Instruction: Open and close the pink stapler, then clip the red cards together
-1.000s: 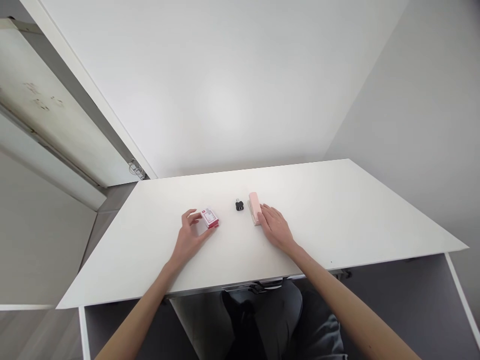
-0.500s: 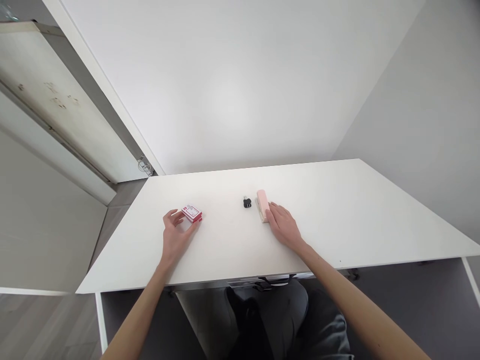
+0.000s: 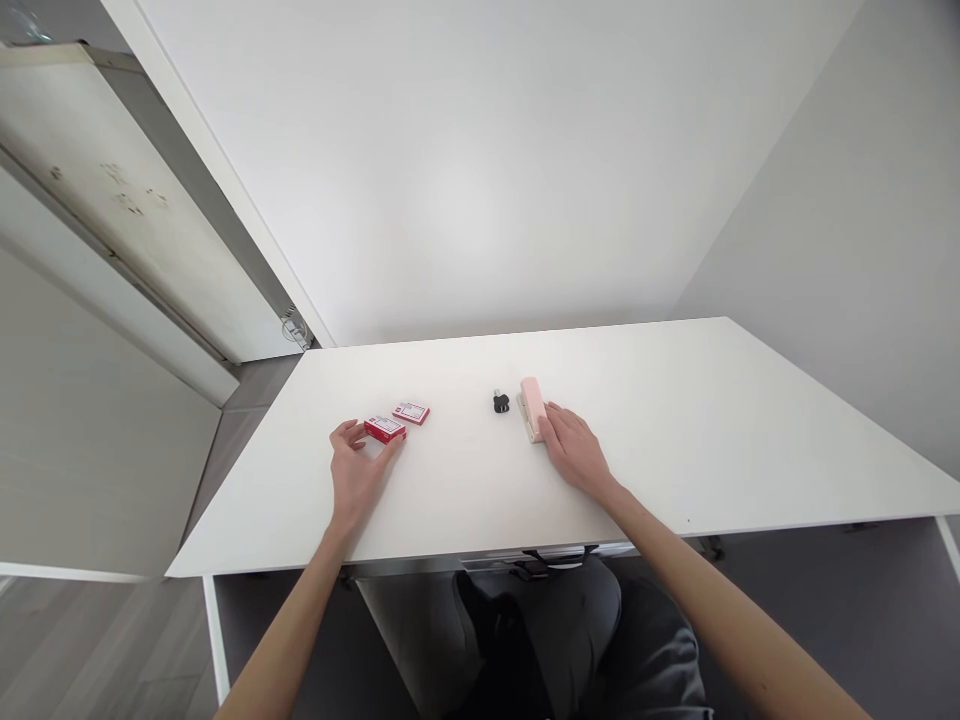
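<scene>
My left hand (image 3: 358, 475) is curled round a small red-and-white cardboard box (image 3: 385, 428), with the thumb at its right end and the fingers at its left. A second small red-and-white box (image 3: 411, 412) lies flat on the table just beyond it, to the right. My right hand (image 3: 576, 450) grips the side of a pale pink stapler (image 3: 533, 404), its thumb by the near end and its fingers along the right side. The stapler rests on the table. Left of it lies a small black object with a metal part (image 3: 501, 402), touched by neither hand.
The white table (image 3: 645, 420) reaches to the wall (image 3: 465, 180) at the back. On the left, light panels (image 3: 150, 210) stand beyond the table's edge, with a loose cable (image 3: 294, 328) near the floor. My legs (image 3: 577, 630) are under the front edge.
The two boxes were together by my left hand; now one lies apart, farther back and to the right. My right hand stays on the stapler. The view has shifted slightly.
</scene>
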`<move>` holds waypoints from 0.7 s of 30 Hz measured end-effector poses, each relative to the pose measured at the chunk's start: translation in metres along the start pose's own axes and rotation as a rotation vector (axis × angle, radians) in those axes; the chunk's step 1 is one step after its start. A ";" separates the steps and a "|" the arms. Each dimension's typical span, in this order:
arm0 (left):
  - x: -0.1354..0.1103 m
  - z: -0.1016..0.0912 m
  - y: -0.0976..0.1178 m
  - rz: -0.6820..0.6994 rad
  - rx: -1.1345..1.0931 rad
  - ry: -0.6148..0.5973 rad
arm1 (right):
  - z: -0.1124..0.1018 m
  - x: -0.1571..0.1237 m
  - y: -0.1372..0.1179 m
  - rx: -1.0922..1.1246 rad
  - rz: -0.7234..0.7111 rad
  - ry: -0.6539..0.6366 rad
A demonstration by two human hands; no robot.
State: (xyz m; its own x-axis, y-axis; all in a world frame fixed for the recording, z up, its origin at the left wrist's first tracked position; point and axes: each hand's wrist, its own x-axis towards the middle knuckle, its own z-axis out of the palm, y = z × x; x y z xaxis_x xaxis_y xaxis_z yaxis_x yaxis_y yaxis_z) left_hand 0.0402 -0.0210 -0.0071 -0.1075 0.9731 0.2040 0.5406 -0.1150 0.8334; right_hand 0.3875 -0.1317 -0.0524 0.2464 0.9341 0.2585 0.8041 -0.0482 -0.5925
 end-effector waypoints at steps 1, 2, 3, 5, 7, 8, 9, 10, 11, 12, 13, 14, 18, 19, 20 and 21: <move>0.000 0.000 0.001 -0.005 -0.003 0.004 | 0.000 0.000 0.000 0.000 0.000 -0.001; 0.000 0.000 0.001 -0.009 -0.008 0.008 | 0.000 0.000 0.000 -0.001 -0.001 -0.002; -0.001 0.000 0.001 -0.012 -0.012 0.013 | 0.000 0.000 0.000 -0.001 0.000 -0.003; 0.000 0.000 0.000 -0.018 -0.018 0.024 | 0.000 0.000 0.000 -0.002 0.002 -0.005; 0.000 0.000 -0.002 -0.021 -0.019 0.033 | 0.000 -0.001 0.000 -0.003 0.005 -0.005; 0.001 0.001 -0.004 -0.019 -0.020 0.035 | 0.000 -0.001 0.000 -0.004 0.004 -0.004; 0.001 0.001 -0.005 -0.014 -0.022 0.037 | -0.001 -0.001 0.000 -0.003 0.001 -0.002; 0.002 0.002 -0.006 -0.006 -0.024 0.039 | -0.001 -0.001 0.000 -0.003 -0.003 0.000; 0.002 0.002 -0.007 0.002 -0.023 0.040 | -0.001 -0.001 0.000 -0.002 -0.006 0.002; 0.003 0.002 -0.008 0.009 -0.020 0.042 | -0.001 -0.001 0.000 -0.002 -0.009 0.005; 0.003 0.002 -0.009 0.015 -0.012 0.042 | -0.001 -0.001 0.000 -0.002 -0.010 0.007; 0.003 0.002 -0.009 0.022 0.000 0.042 | 0.000 -0.001 0.000 -0.002 -0.010 0.009; 0.003 0.002 -0.012 0.050 0.102 0.060 | 0.001 0.000 0.002 -0.007 -0.012 0.015; 0.003 0.003 -0.013 0.052 0.140 0.066 | 0.002 0.000 0.002 -0.010 -0.015 0.019; 0.003 0.003 -0.014 0.054 0.175 0.070 | 0.002 0.000 0.003 -0.012 -0.018 0.024; 0.003 0.003 -0.014 0.057 0.204 0.070 | 0.003 0.000 0.004 -0.013 -0.020 0.028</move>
State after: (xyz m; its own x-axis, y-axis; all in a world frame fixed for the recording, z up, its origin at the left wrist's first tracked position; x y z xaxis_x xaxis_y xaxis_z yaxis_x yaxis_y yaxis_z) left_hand 0.0346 -0.0155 -0.0199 -0.1262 0.9490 0.2887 0.7041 -0.1193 0.7000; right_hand 0.3894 -0.1305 -0.0570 0.2450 0.9246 0.2917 0.8161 -0.0342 -0.5769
